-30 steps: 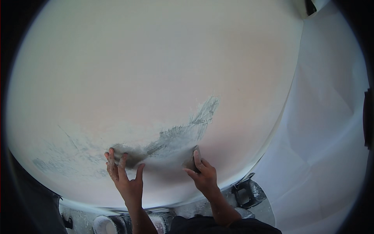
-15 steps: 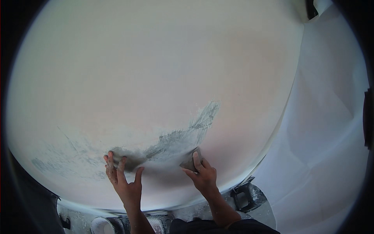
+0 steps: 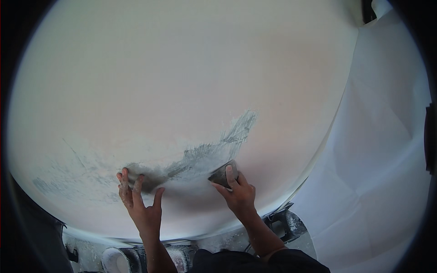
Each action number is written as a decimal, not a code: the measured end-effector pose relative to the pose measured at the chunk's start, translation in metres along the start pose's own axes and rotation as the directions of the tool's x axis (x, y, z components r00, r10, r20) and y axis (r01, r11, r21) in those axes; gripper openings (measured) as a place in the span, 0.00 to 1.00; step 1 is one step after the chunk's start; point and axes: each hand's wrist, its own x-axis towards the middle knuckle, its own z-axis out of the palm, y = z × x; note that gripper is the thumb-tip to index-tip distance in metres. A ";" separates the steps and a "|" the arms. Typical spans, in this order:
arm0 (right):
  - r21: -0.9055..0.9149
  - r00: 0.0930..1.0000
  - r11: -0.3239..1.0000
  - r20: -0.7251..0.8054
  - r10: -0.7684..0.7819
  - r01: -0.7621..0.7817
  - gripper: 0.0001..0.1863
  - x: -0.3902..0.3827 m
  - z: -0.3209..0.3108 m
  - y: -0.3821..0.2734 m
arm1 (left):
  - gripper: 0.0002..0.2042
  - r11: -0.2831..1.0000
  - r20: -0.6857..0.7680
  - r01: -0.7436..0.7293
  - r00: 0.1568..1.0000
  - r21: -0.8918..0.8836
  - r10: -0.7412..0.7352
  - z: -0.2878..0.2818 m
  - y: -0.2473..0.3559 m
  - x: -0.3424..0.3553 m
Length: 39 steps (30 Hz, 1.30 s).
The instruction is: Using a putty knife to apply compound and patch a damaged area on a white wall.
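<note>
A large pale curved surface fills most of the view, with a scratchy grey-white smeared band across its near part. My left hand lies on it with fingers and thumb apart, the fingertips at a dark grey patch. Whether a flat thing lies under those fingers I cannot make out. To the right, my right hand grips a dark grey, flat, four-cornered piece between thumb and fingers. It is slightly tilted at the near right end of the band; its exact kind is unclear.
White sheeting hangs in creases along the right. Below the surface's near edge stand a white-splattered black bucket and, at right, another dark splattered container. Dark material borders the lower left.
The view has shifted slightly. My right hand has moved a little farther up the surface, and more of the dark face of its flat piece shows. My left hand stays at the dark patch.
</note>
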 end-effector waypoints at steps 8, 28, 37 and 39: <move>-0.032 0.997 0.999 0.075 0.026 -0.024 0.39 -0.004 -0.005 0.001 | 0.30 1.000 0.010 0.001 1.000 -0.018 -0.001 -0.002 -0.002 -0.003; 0.216 0.998 0.975 -0.019 0.057 -0.052 0.38 0.016 -0.020 -0.001 | 0.30 1.000 0.019 -0.003 1.000 0.001 0.003 -0.003 0.003 0.000; 0.249 0.999 0.968 -0.024 0.040 -0.033 0.39 0.018 -0.023 -0.008 | 0.30 1.000 0.029 -0.004 1.000 0.006 0.004 -0.007 0.000 -0.002; 0.249 0.999 0.968 -0.030 0.036 -0.027 0.38 0.010 -0.022 -0.010 | 0.30 1.000 0.032 -0.001 0.999 0.008 0.001 -0.006 0.000 -0.005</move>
